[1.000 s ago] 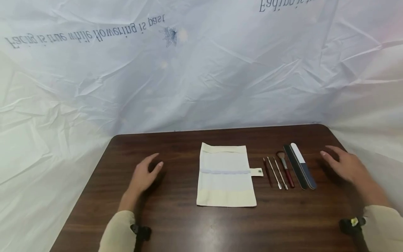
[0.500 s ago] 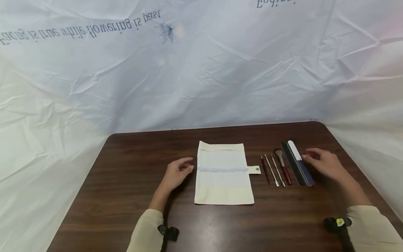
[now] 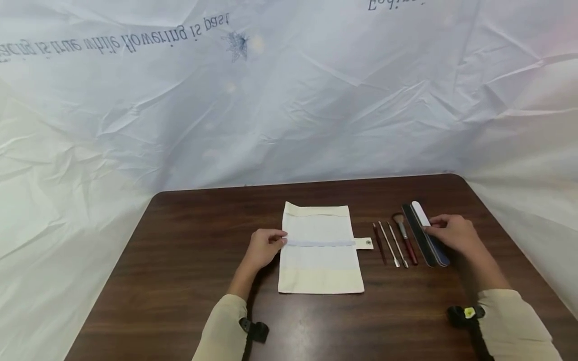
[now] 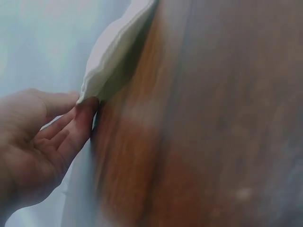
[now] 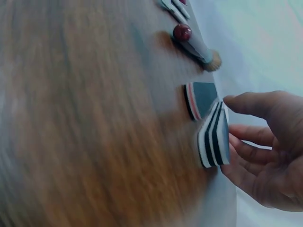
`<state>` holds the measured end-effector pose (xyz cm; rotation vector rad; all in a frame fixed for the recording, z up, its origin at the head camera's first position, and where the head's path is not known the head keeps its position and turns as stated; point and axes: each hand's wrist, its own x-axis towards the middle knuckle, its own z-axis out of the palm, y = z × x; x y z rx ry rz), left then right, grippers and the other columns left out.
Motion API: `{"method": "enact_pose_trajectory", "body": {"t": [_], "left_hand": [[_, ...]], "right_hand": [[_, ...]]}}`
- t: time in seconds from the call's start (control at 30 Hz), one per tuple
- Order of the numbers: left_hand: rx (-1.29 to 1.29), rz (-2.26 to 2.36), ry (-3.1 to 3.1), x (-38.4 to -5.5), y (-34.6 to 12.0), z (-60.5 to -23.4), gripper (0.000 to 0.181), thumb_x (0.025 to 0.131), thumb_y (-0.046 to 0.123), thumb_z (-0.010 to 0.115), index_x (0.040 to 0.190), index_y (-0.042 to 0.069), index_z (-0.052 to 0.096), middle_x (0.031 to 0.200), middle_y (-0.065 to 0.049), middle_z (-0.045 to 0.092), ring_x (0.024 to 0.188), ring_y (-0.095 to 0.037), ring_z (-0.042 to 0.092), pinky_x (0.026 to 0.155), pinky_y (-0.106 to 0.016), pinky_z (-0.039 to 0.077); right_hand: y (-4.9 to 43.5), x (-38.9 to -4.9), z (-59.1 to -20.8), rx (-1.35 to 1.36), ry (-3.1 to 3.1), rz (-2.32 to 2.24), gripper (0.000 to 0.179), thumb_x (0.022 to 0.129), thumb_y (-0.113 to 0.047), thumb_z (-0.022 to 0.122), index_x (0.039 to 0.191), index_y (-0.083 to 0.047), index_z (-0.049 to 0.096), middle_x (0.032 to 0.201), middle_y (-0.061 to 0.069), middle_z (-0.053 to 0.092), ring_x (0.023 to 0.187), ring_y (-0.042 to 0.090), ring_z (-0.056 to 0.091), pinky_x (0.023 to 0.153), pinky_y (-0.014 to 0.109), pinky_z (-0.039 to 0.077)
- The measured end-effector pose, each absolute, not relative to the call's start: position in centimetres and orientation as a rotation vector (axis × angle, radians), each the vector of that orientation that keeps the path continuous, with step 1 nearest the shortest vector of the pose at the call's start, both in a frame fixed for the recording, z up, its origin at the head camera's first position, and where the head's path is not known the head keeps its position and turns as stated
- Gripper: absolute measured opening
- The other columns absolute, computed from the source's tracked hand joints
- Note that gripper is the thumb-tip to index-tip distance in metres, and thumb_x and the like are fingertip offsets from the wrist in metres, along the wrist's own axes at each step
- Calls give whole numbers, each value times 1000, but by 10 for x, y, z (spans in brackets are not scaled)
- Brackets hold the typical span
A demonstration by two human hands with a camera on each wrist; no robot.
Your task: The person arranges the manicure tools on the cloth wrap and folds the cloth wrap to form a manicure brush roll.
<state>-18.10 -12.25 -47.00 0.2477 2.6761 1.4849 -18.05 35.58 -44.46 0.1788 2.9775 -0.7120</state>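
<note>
Pinching left hand (image 3: 264, 249): thumb and fingers on the left edge of the white cloth case (image 3: 320, 263), which lies unfolded between the hands.
Right hand (image 3: 453, 234): well apart from the left, thumb and fingers clamped on the sides of the white-and-blue file (image 3: 421, 214), just beside the dark file (image 3: 418, 235).
Between case and files: a dark red stick (image 3: 379, 243), two metal sticks (image 3: 389, 244) and a brush (image 3: 405, 238), side by side.
Counter (image 3: 203, 260): dark brown wood grain, rounded far corners, glare on the near side.
Room: creased pale sheeting (image 3: 289, 100) behind and at both sides, printed with lettering (image 3: 149, 40).
</note>
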Motion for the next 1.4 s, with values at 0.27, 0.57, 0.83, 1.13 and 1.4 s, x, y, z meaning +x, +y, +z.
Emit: {"method": "enact_pose_trajectory", "body": {"t": [0.27,0.57,0.83,1.13,1.4], "left_hand": [[129,1653,2628,-182,-123,-481,14,93,4,70,104,-2,78,92,-17,77,76,-9,67,68,-22,54],[117,1738,2541,-186,-123,-486,16,94,6,70,106,-1,78,100,-18,76,81,-7,67,71,-20,55],[229,1568,2520,-186,-128,-481,18,95,8,69,110,2,77,104,-15,77,79,-7,63,71,-22,53],[308,1487,2591,-189,-125,-480,10,95,6,69,100,2,77,94,-14,76,74,-9,59,66,-23,50],[285,1508,2615,-188,-122,-480,8,94,5,70,95,3,77,91,-12,75,74,-10,60,67,-25,51]], "right_hand": [[350,-183,-446,276,2988,-719,51,94,-32,65,117,13,65,101,33,70,79,37,67,63,40,51],[348,-183,-453,294,3061,-771,47,94,-31,67,113,12,66,96,30,71,73,34,67,58,35,48],[346,-183,-448,310,3080,-819,44,93,-31,69,113,9,67,101,30,71,78,39,67,59,38,46],[329,-196,-436,230,2897,-1146,55,98,-35,65,130,10,59,122,38,64,77,14,67,61,29,53],[293,-208,-422,112,2642,-1351,71,101,-42,60,150,6,42,143,35,51,91,-1,58,75,27,55]]}}
